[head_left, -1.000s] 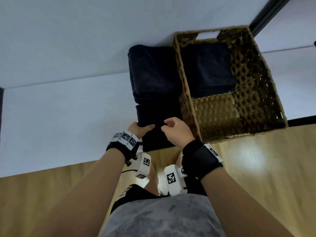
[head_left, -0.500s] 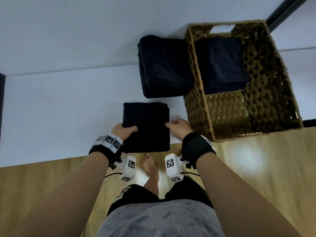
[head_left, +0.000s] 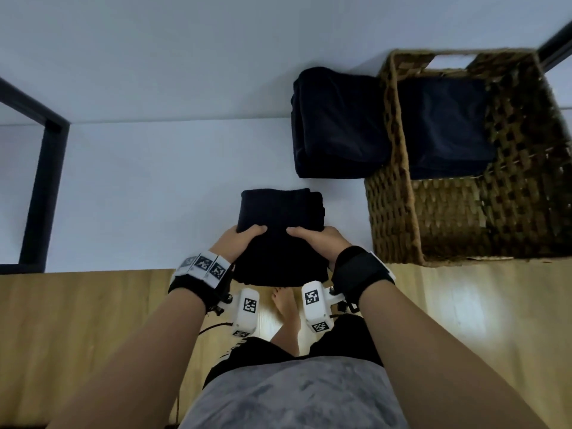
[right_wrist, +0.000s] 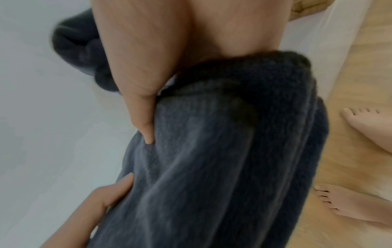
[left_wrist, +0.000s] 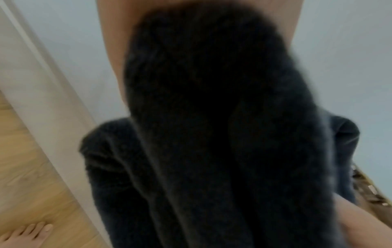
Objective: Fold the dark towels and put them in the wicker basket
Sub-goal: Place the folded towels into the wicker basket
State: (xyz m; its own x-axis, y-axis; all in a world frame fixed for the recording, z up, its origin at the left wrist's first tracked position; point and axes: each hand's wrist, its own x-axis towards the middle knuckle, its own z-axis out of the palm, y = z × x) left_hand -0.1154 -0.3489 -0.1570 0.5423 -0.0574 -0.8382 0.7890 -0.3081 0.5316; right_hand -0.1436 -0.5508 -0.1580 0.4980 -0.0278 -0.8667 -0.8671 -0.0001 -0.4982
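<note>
Both hands are on the folded dark towel [head_left: 280,230], one on each side edge. Left hand [head_left: 238,239] and right hand [head_left: 318,241] have thumbs on top and the fingers [right_wrist: 146,127] curled under the bundle, a firm two-sided clamp. The towel sits at the near edge of the white desk [head_left: 154,187], its near end overhanging toward the floor; whether it is lifted clear of the desk can't be told.

Step in hand, as judged: carry this bundle into the wicker basket [head_left: 399,212].
- Keep the squeeze even on both sides so the layers don't slide apart; the terry looks thick and soft and will sag in the middle.
- Lift clear over the basket's near wall, don't drag across the rim, since weave can snag loops.
- Lower flat into the free near half; a towel in the basket [head_left: 445,125] already fills the far half.

A stack of dark towels [head_left: 337,125] lies on the desk, touching the basket's left wall, so more work is left.

Surface: smooth, matte, white, low friction. Room: white wall behind, black frame [head_left: 43,187] at left, light wood floor [head_left: 77,320], bare feet below the desk edge.
</note>
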